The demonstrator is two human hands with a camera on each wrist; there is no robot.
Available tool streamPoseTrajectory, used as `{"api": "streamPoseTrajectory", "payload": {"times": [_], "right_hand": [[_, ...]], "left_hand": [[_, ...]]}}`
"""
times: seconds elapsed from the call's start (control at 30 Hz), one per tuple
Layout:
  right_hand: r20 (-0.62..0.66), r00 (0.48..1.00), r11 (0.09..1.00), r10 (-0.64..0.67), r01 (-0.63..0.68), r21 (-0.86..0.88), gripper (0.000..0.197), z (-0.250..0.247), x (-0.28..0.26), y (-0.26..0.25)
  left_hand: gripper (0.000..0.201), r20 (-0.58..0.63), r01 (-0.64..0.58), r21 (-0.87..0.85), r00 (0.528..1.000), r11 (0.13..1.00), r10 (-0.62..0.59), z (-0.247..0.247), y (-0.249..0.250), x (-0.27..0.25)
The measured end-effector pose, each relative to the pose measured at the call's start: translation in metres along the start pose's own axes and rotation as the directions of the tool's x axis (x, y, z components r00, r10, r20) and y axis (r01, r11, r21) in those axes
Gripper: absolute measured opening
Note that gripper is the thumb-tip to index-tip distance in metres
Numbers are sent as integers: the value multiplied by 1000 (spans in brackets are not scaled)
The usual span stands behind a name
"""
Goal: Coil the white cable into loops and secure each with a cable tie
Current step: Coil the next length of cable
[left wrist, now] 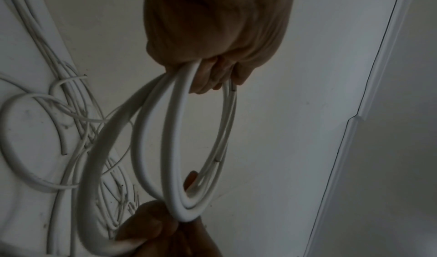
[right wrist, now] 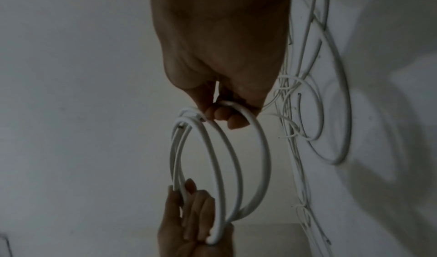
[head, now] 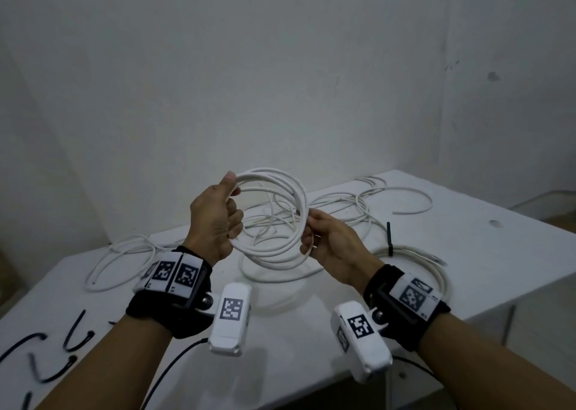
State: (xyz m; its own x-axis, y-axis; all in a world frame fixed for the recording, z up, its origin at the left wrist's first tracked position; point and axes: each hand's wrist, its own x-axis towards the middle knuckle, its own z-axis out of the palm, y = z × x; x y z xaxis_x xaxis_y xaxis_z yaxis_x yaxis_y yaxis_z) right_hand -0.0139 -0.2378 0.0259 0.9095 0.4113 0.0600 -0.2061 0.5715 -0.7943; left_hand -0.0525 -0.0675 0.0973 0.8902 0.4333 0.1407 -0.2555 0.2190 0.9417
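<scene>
While both of your hands are raised above the worktop (head: pixel 467 253), the white cable (head: pixel 274 216) hangs between them as a coil of several loops. Your left hand (head: pixel 218 219) grips it at 9 o'clock, fingers curled round the strands. Your right hand (head: pixel 330 238) pinches it at 3 o'clock. Loose black cable ties (head: pixel 53 350) lie at 7 o'clock.

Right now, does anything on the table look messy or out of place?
Yes: behind the held coil, loose white cables lie tangled across the table, and the tie on the finished coil sticks straight up.
</scene>
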Motion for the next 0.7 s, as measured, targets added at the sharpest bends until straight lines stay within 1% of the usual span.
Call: {"api": "streamPoseTrajectory", "payload": {"times": [0.07, 0.13, 0.17, 0.23, 0.27, 0.33, 0.4, 0.57, 0.63, 0.7], "right_hand": [[-9, 1000, 994, 0, 1, 108, 25, 2, 3, -4], [-40, 999, 991, 6, -1, 131, 28, 4, 5, -7], [-55, 998, 993, 7, 0, 118, 33, 6, 5, -7], [-75, 997, 1000, -11, 12, 18, 46, 6, 4, -9], [-84, 996, 997, -31, 25, -78, 45, 7, 3, -8], [-96, 991, 957, -98, 67, -283, 33, 8, 4, -5], [-114, 982, 921, -152, 99, -376, 23, 8, 5, -3], [-103, 962, 889, -254, 190, -418, 22, 11, 0, -3], [-88, 964, 909, -252, 204, -364, 21, 13, -2, -6], [-62, 976, 945, -210, 186, -269, 20, 14, -2, -12]], "left_hand": [[29, 13, 6, 7, 1000, 1000, -6, 3, -3, -1], [28, 29, -1, 23, 1000, 1000, 0, 6, -5, -3], [28, 35, -10, 35, 999, 999, 9, 8, -7, -3], [28, 45, -29, 62, 999, 998, 27, 10, -10, -4], [28, 47, -36, 77, 998, 996, 32, 10, -12, -5], [28, 48, -41, 106, 998, 994, 36, 11, -17, -7], [29, 37, -40, 121, 999, 992, 36, 12, -21, -8], [29, -27, 9, 110, 1000, 994, -6, 13, -22, -8], [32, -34, 28, 102, 999, 994, -25, 13, -22, -9], [42, -27, 58, 108, 998, 992, -55, 14, -23, -10]]}}
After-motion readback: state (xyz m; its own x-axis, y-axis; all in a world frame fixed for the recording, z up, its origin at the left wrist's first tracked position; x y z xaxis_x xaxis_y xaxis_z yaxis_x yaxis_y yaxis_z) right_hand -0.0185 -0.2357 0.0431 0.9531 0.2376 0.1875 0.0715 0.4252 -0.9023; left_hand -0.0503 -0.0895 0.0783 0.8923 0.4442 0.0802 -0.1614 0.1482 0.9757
